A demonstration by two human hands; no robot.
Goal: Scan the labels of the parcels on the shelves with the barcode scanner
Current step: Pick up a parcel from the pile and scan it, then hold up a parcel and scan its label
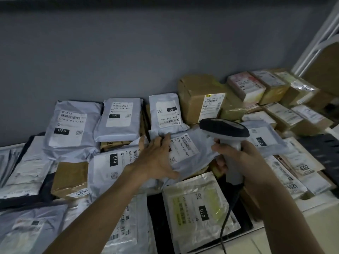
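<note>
White shelf (pixel 319 204), grey mailer parcels (pixel 73 125), taped cardboard boxes (pixel 200 99)

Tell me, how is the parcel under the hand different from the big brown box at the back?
The grey parcel is a soft, crinkly plastic bag lying flat; the brown box is stiff cardboard with corners and stands taller. The left hand touches the grey parcel, while nothing touches the brown box. The right hand holds the scanner just above the grey parcel, not the brown box. Both carry a white label with a barcode.
</note>
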